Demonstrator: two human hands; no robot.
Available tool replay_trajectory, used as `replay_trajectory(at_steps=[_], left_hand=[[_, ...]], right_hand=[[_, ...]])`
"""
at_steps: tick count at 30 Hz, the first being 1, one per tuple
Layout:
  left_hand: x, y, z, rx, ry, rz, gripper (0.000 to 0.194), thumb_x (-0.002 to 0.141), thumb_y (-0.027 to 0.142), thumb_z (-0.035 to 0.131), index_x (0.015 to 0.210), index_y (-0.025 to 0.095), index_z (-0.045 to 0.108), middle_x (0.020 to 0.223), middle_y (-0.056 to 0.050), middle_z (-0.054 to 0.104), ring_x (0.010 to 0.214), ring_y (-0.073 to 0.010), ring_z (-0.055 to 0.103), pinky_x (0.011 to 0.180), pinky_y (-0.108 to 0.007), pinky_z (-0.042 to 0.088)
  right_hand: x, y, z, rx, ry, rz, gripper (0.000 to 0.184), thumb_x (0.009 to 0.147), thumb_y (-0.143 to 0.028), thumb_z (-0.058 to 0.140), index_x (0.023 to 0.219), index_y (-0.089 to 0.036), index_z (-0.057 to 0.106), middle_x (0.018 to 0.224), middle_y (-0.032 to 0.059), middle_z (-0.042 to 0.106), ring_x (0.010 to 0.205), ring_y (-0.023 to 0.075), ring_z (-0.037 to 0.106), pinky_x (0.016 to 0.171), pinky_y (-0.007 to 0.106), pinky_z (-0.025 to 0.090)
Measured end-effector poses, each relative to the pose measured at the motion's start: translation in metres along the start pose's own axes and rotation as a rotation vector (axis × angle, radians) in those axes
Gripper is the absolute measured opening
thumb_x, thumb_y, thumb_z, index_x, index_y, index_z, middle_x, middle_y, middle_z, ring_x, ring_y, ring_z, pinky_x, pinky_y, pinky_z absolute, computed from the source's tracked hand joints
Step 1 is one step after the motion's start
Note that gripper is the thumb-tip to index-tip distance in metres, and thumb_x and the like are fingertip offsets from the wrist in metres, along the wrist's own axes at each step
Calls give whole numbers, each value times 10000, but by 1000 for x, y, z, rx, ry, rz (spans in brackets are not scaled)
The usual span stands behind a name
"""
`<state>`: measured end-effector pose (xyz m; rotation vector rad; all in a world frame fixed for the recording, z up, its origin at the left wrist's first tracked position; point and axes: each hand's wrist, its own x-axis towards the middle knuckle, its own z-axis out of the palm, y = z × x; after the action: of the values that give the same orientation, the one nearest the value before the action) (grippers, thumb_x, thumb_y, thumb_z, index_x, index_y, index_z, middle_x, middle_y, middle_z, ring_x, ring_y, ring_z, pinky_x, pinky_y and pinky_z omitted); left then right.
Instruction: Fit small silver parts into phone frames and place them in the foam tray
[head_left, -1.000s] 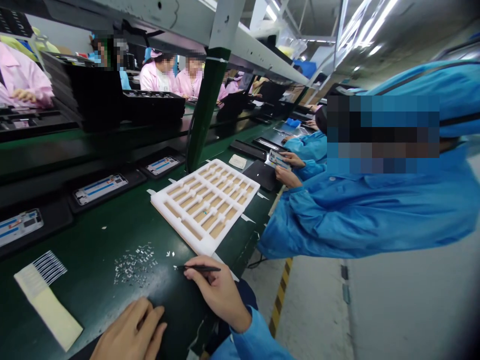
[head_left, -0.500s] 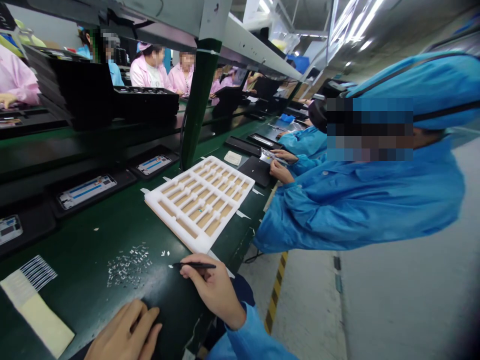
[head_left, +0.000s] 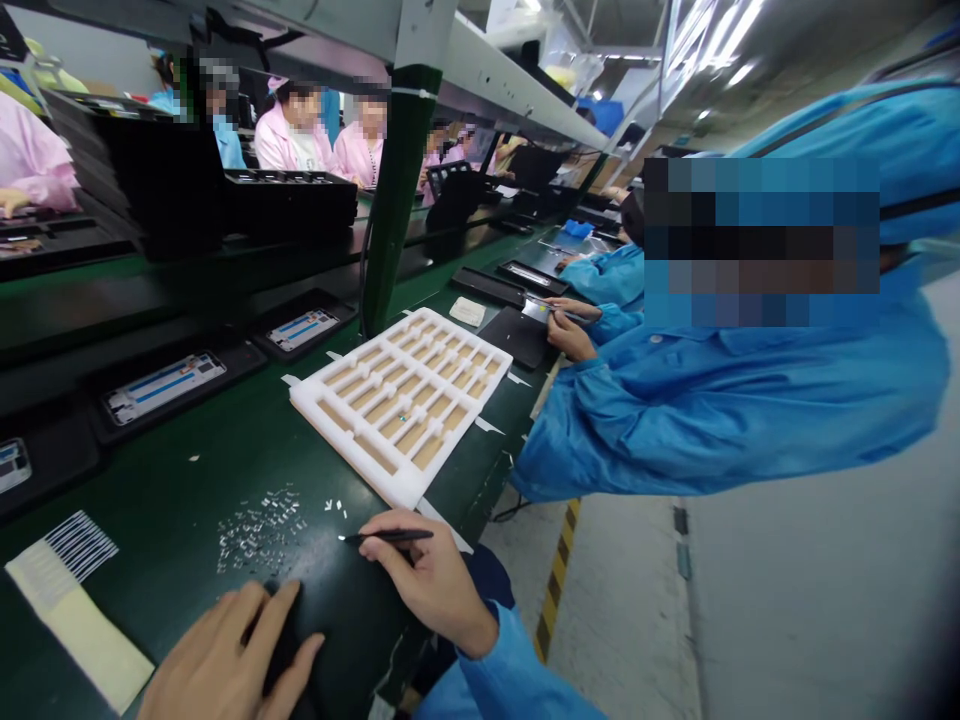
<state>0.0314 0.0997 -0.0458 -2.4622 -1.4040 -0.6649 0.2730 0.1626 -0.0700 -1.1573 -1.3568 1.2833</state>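
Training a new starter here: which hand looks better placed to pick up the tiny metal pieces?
Probably the right hand: it holds black tweezers with their tips close to the tiny metal pieces. The left hand lies lower, with no tweezers in it.

My left hand (head_left: 225,650) is cut off by the bottom edge, and the dark thing (head_left: 281,640) under its fingers is mostly hidden. The small shiny pieces (head_left: 259,530) on the bench are too small to tell, and also the tip of my tweezers (head_left: 390,537).
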Motion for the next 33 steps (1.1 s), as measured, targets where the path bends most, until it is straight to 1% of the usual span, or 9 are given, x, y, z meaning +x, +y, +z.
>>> replay_trajectory(at_steps=[5,10,15,18,20,22,24,28,33], left_hand=[[-6,-10,-2,110,-71,17,577,1116,560,336,1255,183,749,830,-86,749,573,-214,749,465,-304,573],[-8,-13,2,86,-90,32,537,1116,525,340,1301,247,760,802,-63,706,551,-193,713,448,-275,540],[-6,-11,1,75,-91,33,533,1133,485,352,1269,195,778,793,-49,639,538,-170,684,446,-253,528],[-6,-10,0,106,-126,27,530,1139,487,363,1301,185,768,833,-60,652,581,-174,710,468,-247,540],[-9,-10,0,118,-155,27,520,1135,490,379,1347,190,747,864,-62,661,605,-174,723,485,-247,548],[-11,-10,1,125,-187,33,494,1122,499,424,1383,206,725,881,-50,658,619,-173,724,508,-257,557],[-13,-10,1,139,-210,35,475,1112,495,455,1395,212,711,891,-42,653,628,-179,721,535,-279,567],[-13,-8,1,148,-187,31,465,1114,462,443,1371,177,707,880,-45,641,612,-182,709,526,-290,556],[-6,-4,-2,174,-133,49,438,1121,411,404,1320,152,696,889,-67,657,631,-204,724,537,-308,575]], right_hand=[[6,-5,25,115,-109,125,394,897,-546,832,943,-156,794,731,56,793,686,226,807,696,335,687],[16,-7,44,148,-169,206,371,877,-533,839,841,-174,755,631,17,754,597,207,789,628,304,678],[19,-2,50,118,-162,200,325,888,-480,816,820,-173,734,603,9,736,558,214,787,569,287,668],[16,0,47,66,-123,132,341,915,-488,784,839,-158,743,628,43,756,567,246,799,549,318,677],[12,-1,41,2,-37,45,351,972,-489,725,942,-142,770,763,100,808,677,273,828,639,370,705],[10,-4,33,-73,55,-61,353,1032,-459,658,1111,-137,779,1009,162,837,922,303,840,864,444,705],[11,-7,26,-135,78,-157,333,1058,-397,637,1262,-166,763,1253,171,805,1187,311,779,1103,484,612],[17,-7,24,-422,-128,-384,400,1122,-270,542,1501,-188,641,1503,154,701,1433,301,644,1269,511,484],[0,-1,30,-705,-306,-541,462,1127,-175,482,1573,-61,526,1534,224,662,1485,324,596,1293,509,462]])
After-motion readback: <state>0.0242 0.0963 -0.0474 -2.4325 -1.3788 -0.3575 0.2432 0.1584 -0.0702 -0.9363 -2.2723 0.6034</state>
